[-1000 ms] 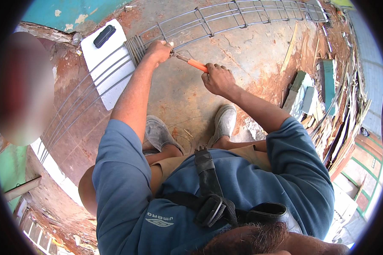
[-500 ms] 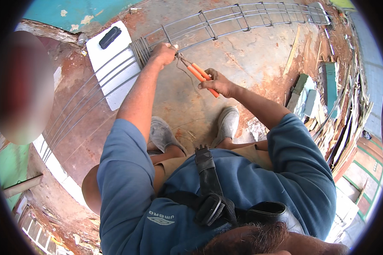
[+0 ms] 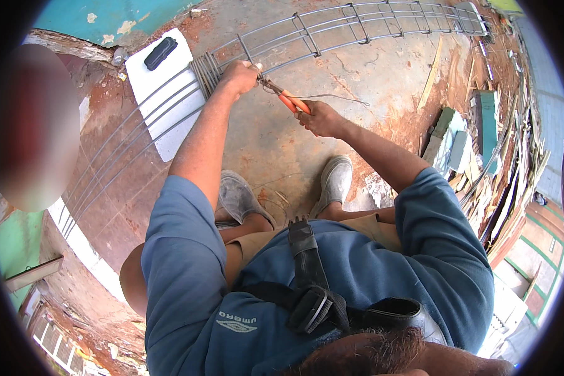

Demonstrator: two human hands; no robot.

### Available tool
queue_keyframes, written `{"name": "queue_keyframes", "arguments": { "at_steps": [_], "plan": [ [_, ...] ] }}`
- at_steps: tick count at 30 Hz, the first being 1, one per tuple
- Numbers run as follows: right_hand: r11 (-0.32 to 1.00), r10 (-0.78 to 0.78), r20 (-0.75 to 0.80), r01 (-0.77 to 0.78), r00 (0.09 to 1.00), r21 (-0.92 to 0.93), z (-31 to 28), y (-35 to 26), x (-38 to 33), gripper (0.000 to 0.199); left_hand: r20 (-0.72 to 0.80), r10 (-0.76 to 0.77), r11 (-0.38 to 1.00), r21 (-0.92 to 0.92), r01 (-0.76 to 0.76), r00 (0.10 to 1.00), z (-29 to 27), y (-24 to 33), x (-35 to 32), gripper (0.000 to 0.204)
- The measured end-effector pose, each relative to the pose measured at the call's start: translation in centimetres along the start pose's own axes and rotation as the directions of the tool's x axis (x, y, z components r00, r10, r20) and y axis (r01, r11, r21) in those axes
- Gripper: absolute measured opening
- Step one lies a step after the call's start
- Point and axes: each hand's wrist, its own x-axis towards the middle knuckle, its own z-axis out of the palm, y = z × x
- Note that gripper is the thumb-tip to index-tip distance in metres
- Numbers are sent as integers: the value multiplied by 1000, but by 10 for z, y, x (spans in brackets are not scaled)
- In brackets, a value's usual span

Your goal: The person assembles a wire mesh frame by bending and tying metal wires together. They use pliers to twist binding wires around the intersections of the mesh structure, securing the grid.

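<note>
A long steel rebar cage (image 3: 357,39) runs from the upper middle to the far right, with its stirrups tied along the rods. My left hand (image 3: 238,78) is closed around the near rod of the cage, beside a stack of bunched stirrups (image 3: 205,75); its fingertips are partly hidden. In my right hand (image 3: 323,119) are pincers (image 3: 286,97) with orange handles, fingers wrapped round the grips. The pincers' jaws meet the rod just right of my left fingertips. A thin tie wire (image 3: 341,97) sticks out to the right past my right hand.
Under the bare rod ends lies a white board (image 3: 169,128) with a black oblong case (image 3: 161,53) on it. Scrap wood and splinters (image 3: 501,194) pile up on the right, near green-painted blocks (image 3: 485,131). A blurred round shape (image 3: 34,128) is at the left.
The pincer handles have come closer together, and my right hand has turned around them. The wire that hung below the pincers now points out to the right. My left hand stays nearly in place.
</note>
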Motion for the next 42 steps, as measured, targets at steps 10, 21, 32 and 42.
{"name": "queue_keyframes", "arguments": {
  "at_steps": [10, 21, 32, 42],
  "plan": [
    [996, 29, 95, -20, 995, -92, -24, -28, -13, 56, 22, -26, 999, 33, 25, 999, -4, 6, -5, 42],
    [994, 73, 174, -85, 982, 64, -26, -33, -10, 55, 38, -13, 1000, 9, 13, 999, -3, -1, 1, 44],
    [426, -248, 629, -500, 737, 754, 22, 17, 9, 49, 4, 10, 1000, -15, -10, 1000, 5, -4, 4, 40],
    [970, -77, -157, 37, 985, -240, -15, -6, -11, 62, 13, -17, 1000, 15, 17, 1000, -3, -2, 2, 39]
  ]
}}
